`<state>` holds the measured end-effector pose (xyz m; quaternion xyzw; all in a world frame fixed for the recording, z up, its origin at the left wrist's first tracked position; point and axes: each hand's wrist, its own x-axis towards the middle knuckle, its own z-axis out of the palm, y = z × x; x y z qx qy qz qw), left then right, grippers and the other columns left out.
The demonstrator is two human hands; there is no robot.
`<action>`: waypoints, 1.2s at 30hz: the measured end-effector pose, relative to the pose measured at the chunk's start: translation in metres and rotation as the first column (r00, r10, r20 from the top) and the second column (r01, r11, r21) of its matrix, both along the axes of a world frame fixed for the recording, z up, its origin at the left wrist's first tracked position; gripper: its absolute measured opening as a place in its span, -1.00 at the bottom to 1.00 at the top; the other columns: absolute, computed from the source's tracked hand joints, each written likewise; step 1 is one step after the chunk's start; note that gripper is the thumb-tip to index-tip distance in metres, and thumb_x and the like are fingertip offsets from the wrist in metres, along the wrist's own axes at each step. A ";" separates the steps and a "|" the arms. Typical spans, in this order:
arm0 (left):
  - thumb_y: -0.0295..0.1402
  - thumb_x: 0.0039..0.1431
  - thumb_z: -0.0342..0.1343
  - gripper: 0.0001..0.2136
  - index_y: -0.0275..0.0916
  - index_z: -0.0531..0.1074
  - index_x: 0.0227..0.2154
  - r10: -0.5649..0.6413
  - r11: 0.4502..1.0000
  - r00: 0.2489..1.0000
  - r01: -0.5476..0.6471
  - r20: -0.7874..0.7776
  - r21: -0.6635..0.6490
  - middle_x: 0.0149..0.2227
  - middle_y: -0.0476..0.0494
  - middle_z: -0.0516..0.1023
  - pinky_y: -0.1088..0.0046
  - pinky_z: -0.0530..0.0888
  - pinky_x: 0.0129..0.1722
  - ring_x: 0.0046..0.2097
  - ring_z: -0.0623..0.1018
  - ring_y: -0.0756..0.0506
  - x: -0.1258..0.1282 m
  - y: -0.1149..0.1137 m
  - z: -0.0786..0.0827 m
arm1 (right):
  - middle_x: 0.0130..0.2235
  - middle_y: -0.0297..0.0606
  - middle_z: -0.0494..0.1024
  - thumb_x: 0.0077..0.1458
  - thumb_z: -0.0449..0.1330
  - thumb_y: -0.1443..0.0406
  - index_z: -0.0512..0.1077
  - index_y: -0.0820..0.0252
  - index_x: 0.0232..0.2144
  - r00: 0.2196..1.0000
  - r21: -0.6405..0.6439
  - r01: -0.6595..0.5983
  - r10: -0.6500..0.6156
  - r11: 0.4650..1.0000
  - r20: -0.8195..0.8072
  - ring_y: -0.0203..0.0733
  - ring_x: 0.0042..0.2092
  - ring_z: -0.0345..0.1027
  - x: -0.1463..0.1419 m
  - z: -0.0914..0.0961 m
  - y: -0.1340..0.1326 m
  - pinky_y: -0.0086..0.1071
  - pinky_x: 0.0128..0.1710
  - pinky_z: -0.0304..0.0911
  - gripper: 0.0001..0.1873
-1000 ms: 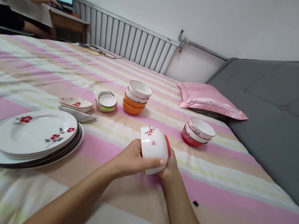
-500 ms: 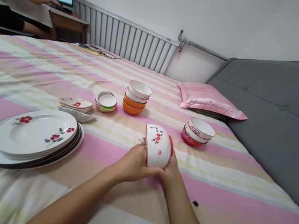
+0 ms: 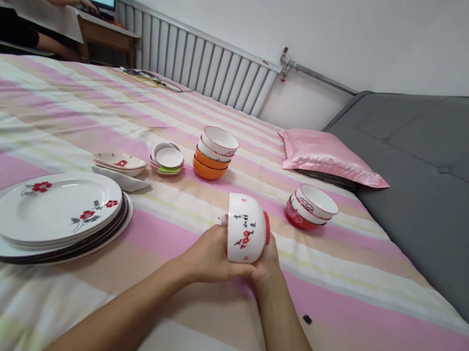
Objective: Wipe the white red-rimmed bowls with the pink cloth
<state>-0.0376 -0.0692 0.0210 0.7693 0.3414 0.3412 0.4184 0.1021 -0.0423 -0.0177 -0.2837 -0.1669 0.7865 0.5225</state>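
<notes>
Between my two hands is a white bowl [image 3: 240, 224] with a red foot, a red rim, dark lettering and a red blossom print. It is tipped on its side, mouth to the left and foot to the right. My left hand [image 3: 209, 255] grips it at the rim and along its lower side; some fingers are hidden inside or behind it. My right hand [image 3: 268, 259] is wrapped round the foot end, its fingers mostly hidden by the bowl. Beyond the hands stand a stack of white and orange bowls [image 3: 211, 168] and a shorter stack of white and red bowls [image 3: 314, 207].
A pile of flowered plates [image 3: 55, 211] lies at left. Behind it are boat-shaped dishes [image 3: 120, 162] and small round dishes [image 3: 169, 158]. A pink pillow [image 3: 332, 156] rests near the grey headboard [image 3: 434, 167]. A small black object [image 3: 307, 319] lies at right. A person sits at a desk, far left.
The bowl has turned about its axis in my hands, so its lettering and blossom print have shifted downward. Both hands stay in nearly the same place.
</notes>
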 end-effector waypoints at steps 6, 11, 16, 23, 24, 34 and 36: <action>-0.19 -0.12 0.29 -0.69 -0.36 0.44 -0.42 0.035 0.953 0.971 0.038 0.236 -0.300 -0.43 -0.11 0.48 0.49 0.40 -0.40 -0.37 0.46 -0.05 -0.007 0.003 0.007 | -0.43 -0.15 0.60 0.08 0.07 0.13 0.49 0.27 -0.37 0.999 -0.051 0.045 -0.045 0.998 -0.007 0.02 -0.23 0.49 0.000 0.001 -0.001 -0.09 -0.17 0.38 -0.67; -0.28 -0.18 0.34 -0.67 -0.35 0.44 -0.35 -0.027 0.926 0.954 0.137 0.300 -0.351 -0.41 -0.07 0.47 0.51 0.39 -0.39 -0.37 0.43 -0.02 -0.009 0.004 0.007 | -0.46 -0.16 0.60 0.06 0.09 0.16 0.49 0.25 -0.41 0.998 -0.071 0.067 -0.066 0.995 0.012 0.02 -0.23 0.49 0.000 0.005 -0.002 -0.08 -0.16 0.38 -0.71; -0.28 -0.22 0.35 -0.70 -0.35 0.44 -0.44 0.052 0.922 0.951 0.072 0.306 -0.380 -0.45 -0.07 0.48 0.50 0.39 -0.42 -0.41 0.44 -0.02 -0.005 0.003 0.004 | -0.42 -0.11 0.60 0.06 0.09 0.12 0.49 0.29 -0.35 1.000 -0.058 0.007 -0.008 0.998 -0.025 0.03 -0.24 0.49 0.000 0.005 -0.002 -0.07 -0.16 0.37 -0.66; -0.30 -0.17 0.31 -0.78 -0.33 0.44 -0.54 0.070 0.970 0.977 -0.020 0.202 -0.242 -0.52 -0.03 0.48 0.54 0.36 -0.49 -0.46 0.45 -0.01 0.001 -0.002 0.006 | -0.42 -0.17 0.60 0.06 0.11 0.08 0.48 0.24 -0.33 0.999 -0.040 0.042 -0.043 0.998 -0.018 0.01 -0.26 0.50 0.003 0.000 0.000 -0.08 -0.18 0.38 -0.66; -0.30 -0.16 0.30 -0.80 -0.32 0.45 -0.53 0.055 0.983 0.982 -0.022 0.178 -0.181 -0.52 -0.03 0.49 0.54 0.36 -0.50 -0.46 0.46 -0.02 0.002 -0.002 0.006 | -0.43 -0.19 0.60 0.06 0.12 0.07 0.48 0.23 -0.33 0.999 -0.048 0.049 -0.049 0.998 -0.013 0.00 -0.27 0.50 0.003 0.000 0.000 -0.08 -0.19 0.38 -0.66; -0.14 0.09 0.14 -0.72 -0.30 0.53 -0.42 0.131 0.841 0.970 0.001 -0.206 0.540 -0.41 -0.24 0.61 0.42 0.40 -0.41 -0.40 0.56 -0.13 0.007 0.005 -0.025 | -0.34 -0.14 0.60 0.04 0.03 -0.10 0.47 0.26 -0.25 0.991 0.198 -0.117 0.128 0.973 -0.041 0.02 -0.16 0.47 -0.005 0.006 -0.002 -0.10 -0.17 0.39 -0.43; -0.16 0.11 0.13 -0.73 -0.29 0.53 -0.39 0.157 0.820 0.956 0.014 -0.249 0.572 -0.39 -0.23 0.62 0.41 0.41 -0.39 -0.37 0.57 -0.14 0.006 0.007 -0.027 | -0.33 -0.14 0.61 0.02 0.04 -0.13 0.47 0.25 -0.26 0.992 0.204 -0.112 0.123 0.973 -0.042 0.02 -0.16 0.47 -0.007 0.004 -0.002 -0.10 -0.17 0.39 -0.43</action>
